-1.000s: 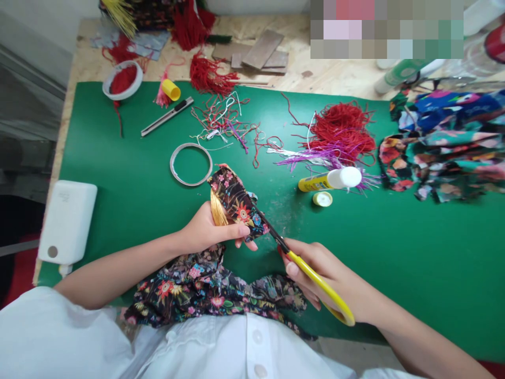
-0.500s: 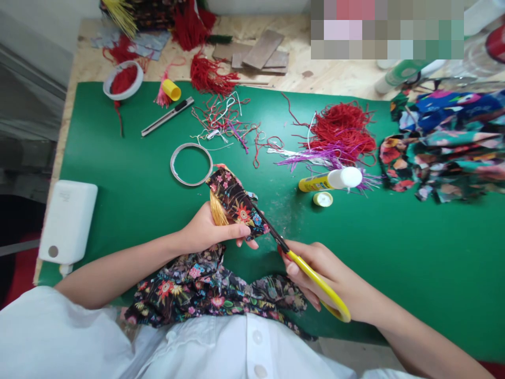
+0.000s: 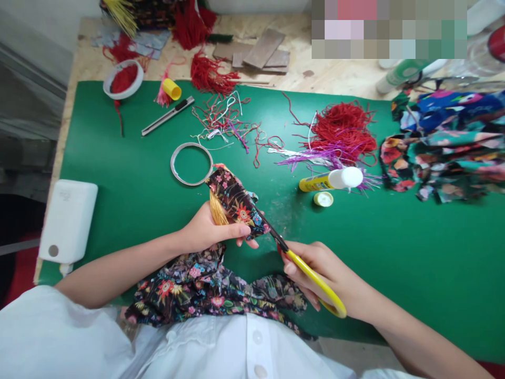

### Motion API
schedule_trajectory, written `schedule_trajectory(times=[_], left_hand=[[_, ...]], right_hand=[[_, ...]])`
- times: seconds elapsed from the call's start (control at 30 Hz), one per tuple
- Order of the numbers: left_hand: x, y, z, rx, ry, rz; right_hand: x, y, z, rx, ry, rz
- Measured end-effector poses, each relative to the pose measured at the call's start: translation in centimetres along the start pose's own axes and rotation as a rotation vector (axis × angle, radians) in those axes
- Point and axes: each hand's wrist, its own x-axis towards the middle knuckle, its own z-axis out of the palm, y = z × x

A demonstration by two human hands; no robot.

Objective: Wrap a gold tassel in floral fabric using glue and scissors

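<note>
My left hand (image 3: 215, 227) grips a flat, dark floral fabric piece (image 3: 232, 200), thumb on top and fingers beneath it. A golden tassel (image 3: 216, 208) hangs between that hand and the piece's left edge. In my right hand (image 3: 315, 271) are yellow-handled scissors (image 3: 315, 279), with fingers wrapped round the grips. Their dark blades lie along the right edge of the fabric piece; how far they part is hard to see. A crumpled floral cloth (image 3: 213, 295) of the same pattern lies against my shirt, below both hands.
Beyond my hands on the green mat (image 3: 130, 173) lie a tape ring (image 3: 191, 164), a utility knife (image 3: 168, 117), thread scraps (image 3: 221, 118), red threads (image 3: 343, 126) and a glue stick (image 3: 331, 180). A white power bank (image 3: 69, 221) sits left; floral fabrics (image 3: 453, 142) lie right.
The scissors' handle has shifted slightly up and left, and looks a little more closed, together with my right hand. My left hand and the fabric piece stay almost still.
</note>
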Motion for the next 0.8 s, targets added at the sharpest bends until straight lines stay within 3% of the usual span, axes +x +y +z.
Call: schedule_trajectory(times=[0.37,0.8], left_hand=[[-0.25,0.0,0.06,0.031,-0.039,-0.016],[-0.28,0.19,0.35,-0.034,-0.046,-0.094]], right_hand=[[-0.52,0.5,0.46,0.007,-0.073,0.038],[-0.3,0.54,0.95,0.069,-0.045,-0.01]])
